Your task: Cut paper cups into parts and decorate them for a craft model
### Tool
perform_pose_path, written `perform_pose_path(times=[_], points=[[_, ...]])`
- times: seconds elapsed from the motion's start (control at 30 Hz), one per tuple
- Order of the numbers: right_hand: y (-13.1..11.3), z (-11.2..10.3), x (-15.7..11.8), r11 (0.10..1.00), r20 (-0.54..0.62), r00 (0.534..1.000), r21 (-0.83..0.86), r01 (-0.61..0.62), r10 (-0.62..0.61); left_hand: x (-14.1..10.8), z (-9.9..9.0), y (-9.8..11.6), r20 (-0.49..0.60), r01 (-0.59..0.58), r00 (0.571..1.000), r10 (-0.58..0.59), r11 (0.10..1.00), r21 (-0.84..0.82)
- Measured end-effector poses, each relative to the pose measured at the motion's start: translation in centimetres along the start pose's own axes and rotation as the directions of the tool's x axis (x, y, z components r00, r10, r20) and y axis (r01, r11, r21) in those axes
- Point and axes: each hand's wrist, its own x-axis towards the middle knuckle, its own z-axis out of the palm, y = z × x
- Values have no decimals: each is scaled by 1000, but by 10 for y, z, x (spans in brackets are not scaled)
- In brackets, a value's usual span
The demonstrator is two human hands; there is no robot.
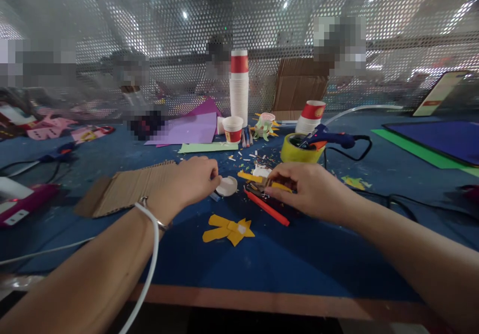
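Observation:
My left hand point(196, 180) is closed, its thumb and curled fingers at the edge of a small white paper disc point(227, 187). To the right, my right hand point(307, 187) bends its fingers together over a small pile; what they grip is partly hidden. Yellow paper strips point(250, 176) and dark objects lie at those fingertips. Just below is a slim red-orange pen-like stick point(267, 208). Nearer to me a yellow paper cutout point(229, 229) with pointed ends and a small whitish patch lies flat.
Behind my hands stand a stack of paper cups point(239, 97) and a single cup point(232, 129). A glue gun point(329, 138) rests on a yellow tape roll point(299, 150), its cord trailing right. Corrugated cardboard point(130, 187) lies beside my left arm. A white cable crosses my left wrist.

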Motion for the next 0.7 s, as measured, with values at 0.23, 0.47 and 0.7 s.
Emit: perform_pose_path(times=[0.23,0.47,0.7], points=[[-22,5,-10,994,153,984,-39,102,-94,2,9,-7,-40,-106,994,106,994,-6],[-2,5,-1,999,-5,1000,-34,9,-9,3,-5,4,-225,-18,974,-25,982,-188],[14,15,8,990,14,1000,-144,16,-14,8,2,15,-185,21,959,-216,703,-710]])
